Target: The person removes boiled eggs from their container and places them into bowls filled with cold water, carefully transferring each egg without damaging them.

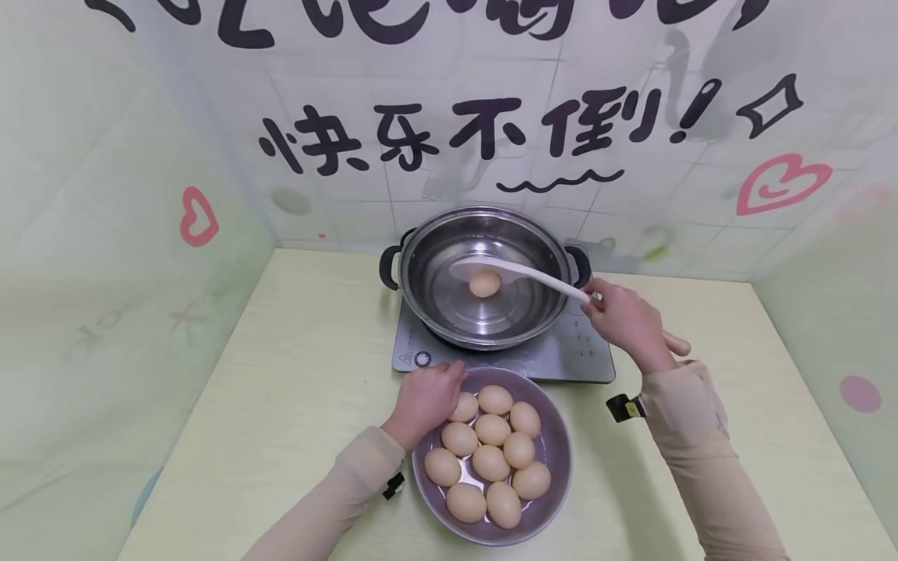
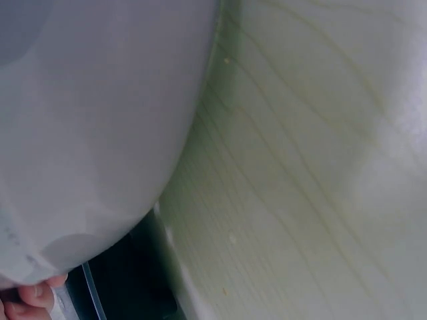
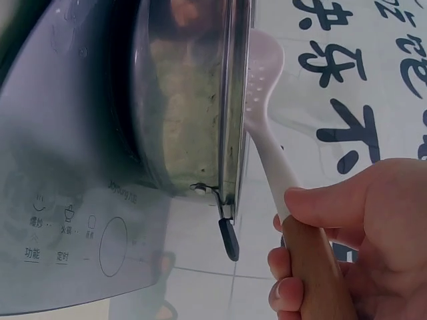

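Observation:
My right hand [image 1: 627, 319] grips the wooden handle [image 3: 317, 270] of a white slotted spoon [image 1: 536, 274]. The spoon's perforated head [image 3: 265, 63] is over the steel pot [image 1: 449, 319]. One brown egg [image 1: 485, 284] appears beside the spoon head within the pot's outline; whether it rests on the spoon, I cannot tell. With its fingers at the upper left rim, my left hand [image 1: 428, 397] holds a purple-grey bowl [image 1: 557, 467] containing several brown eggs [image 1: 491, 462]. In the left wrist view, its fingertips [image 2: 37, 293] touch the bowl's outer side [image 2: 100, 133].
The pot stands on a flat grey induction cooker [image 1: 575, 354], with black side handles [image 1: 389, 267]. Directly in front of the cooker, the bowl stands on the pale table [image 1: 302, 351]. A printed wall covering [image 1: 456, 179] rises behind, and side panels border the table.

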`<state>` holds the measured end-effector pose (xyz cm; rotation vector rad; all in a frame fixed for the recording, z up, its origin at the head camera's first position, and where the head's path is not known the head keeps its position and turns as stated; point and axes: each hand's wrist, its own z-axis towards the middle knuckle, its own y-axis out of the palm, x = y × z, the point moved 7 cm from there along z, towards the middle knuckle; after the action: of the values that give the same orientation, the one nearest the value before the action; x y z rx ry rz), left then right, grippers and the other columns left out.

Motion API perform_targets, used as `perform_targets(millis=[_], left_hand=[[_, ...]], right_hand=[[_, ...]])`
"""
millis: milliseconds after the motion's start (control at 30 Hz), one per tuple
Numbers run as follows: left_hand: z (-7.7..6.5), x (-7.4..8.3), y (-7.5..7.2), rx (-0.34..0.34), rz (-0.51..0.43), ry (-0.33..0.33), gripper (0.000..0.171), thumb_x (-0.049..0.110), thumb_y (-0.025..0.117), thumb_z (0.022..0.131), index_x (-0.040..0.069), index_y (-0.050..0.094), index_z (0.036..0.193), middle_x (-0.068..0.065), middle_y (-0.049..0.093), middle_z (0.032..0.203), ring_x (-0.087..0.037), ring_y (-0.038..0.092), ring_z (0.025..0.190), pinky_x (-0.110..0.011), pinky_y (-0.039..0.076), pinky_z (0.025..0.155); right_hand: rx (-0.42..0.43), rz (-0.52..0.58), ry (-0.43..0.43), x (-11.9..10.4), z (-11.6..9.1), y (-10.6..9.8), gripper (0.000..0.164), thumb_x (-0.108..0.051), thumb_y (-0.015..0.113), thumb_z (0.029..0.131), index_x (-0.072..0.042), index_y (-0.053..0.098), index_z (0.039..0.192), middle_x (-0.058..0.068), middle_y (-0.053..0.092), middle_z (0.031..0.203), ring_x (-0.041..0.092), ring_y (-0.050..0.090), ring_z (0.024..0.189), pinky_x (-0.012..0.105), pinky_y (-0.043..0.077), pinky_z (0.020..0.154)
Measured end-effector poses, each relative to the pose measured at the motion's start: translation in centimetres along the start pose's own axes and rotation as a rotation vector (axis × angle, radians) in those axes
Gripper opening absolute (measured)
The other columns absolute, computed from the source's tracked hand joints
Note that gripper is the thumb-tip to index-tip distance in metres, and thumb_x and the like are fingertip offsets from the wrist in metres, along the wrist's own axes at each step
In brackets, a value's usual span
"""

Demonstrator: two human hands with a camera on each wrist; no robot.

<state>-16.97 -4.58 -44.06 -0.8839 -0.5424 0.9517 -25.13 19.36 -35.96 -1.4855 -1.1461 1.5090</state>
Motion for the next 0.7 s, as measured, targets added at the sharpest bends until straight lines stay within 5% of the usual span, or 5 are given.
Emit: perform_targets(millis=[700], left_hand=[[0.0, 0.0, 0.2, -0.005, -0.006, -0.002, 0.019, 0.022, 0.062, 0.083, 0.013, 0.052, 0.069, 0.001, 0.052, 0.052, -0.017, 0.049, 0.038, -0.028, 0.031, 0.033]], right_hand=[[-0.089, -0.061, -0.075, -0.4, -3.5, 0.4, 0.022, -0.023, 0.053, 0.088, -0.013, 0.063, 0.105, -0.003, 0.048, 0.056, 0.016, 0.042, 0.05, 0.033, 0.031, 0.043]])
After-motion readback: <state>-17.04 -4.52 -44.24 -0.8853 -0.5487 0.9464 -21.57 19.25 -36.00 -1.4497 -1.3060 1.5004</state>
